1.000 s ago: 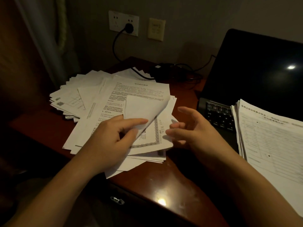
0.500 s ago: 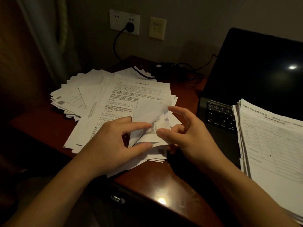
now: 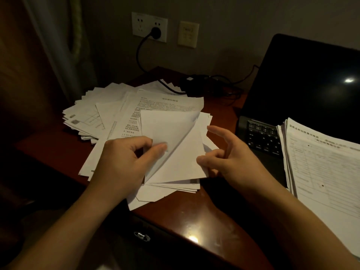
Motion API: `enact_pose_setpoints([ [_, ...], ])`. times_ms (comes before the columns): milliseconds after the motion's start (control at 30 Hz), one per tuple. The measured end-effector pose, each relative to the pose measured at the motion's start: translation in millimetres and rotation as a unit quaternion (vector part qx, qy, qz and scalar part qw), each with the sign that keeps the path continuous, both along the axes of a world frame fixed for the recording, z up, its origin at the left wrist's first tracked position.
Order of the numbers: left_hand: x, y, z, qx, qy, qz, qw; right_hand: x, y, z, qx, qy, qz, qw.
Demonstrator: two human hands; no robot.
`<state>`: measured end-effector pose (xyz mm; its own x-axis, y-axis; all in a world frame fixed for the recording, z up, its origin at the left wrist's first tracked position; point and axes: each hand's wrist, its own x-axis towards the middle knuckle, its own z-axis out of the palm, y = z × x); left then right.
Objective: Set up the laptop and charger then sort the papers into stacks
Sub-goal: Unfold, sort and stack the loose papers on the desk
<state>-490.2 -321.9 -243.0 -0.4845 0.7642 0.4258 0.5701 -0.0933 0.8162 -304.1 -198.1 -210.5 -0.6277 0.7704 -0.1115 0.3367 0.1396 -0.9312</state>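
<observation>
- Since half a second ago the turned sheet (image 3: pixel 167 129) spreads wider and flatter, blank side up, and the right index finger has straightened away from it.
- Left hand (image 3: pixel 124 158): thumb and index fingers (image 3: pixel 157 148) are clamped on the turned sheet's lower corner, holding it lifted over the loose pile (image 3: pixel 109 114).
- Right hand (image 3: pixel 233 158): thumb and curled middle fingers pinch the right edge of the blank sheet (image 3: pixel 185 160) lying under the turned one; the index finger is extended and touches nothing.
- Loose pile: printed papers fanned across the left part of the bench (image 3: pixel 194 217), with both hands above its near end.
- Sorted stack (image 3: pixel 321 172): printed forms, roughly squared, resting on the right part of the laptop (image 3: pixel 302 84) keyboard.
- Laptop: open, screen dark, on the right side of the bench.
- Charger (image 3: pixel 194 80): black brick with cables at the back of the bench, between pile and laptop; a black plug sits in the wall socket (image 3: pixel 140 24).
- Switch plate (image 3: pixel 188 34): on the wall just right of the socket.
</observation>
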Motion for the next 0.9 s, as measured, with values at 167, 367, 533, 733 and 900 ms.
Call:
enact_pose_setpoints([
  [167, 2, -1, 0, 0.002, -0.016, -0.026, 1.000, 0, -1, -1, 0.012, 0.040, -0.020, 0.999],
  [367, 4, 0, 2, -0.040, 0.103, -0.132, 0.985, -2, -3, -1, -0.018, 0.155, -0.034, 0.987],
  [533, -1, 3, -6, -0.081, 0.142, -0.094, 0.982, 0, 2, 1, -0.016, 0.178, -0.024, 0.984],
  [733, 2, 1, -1, -0.054, 0.119, -0.064, 0.989, 2, 12, -5, -0.045, 0.109, -0.072, 0.990],
  [900, 2, 1, 0, -0.034, 0.110, -0.073, 0.991, -1, 8, -2, -0.156, 0.140, -0.047, 0.977],
])
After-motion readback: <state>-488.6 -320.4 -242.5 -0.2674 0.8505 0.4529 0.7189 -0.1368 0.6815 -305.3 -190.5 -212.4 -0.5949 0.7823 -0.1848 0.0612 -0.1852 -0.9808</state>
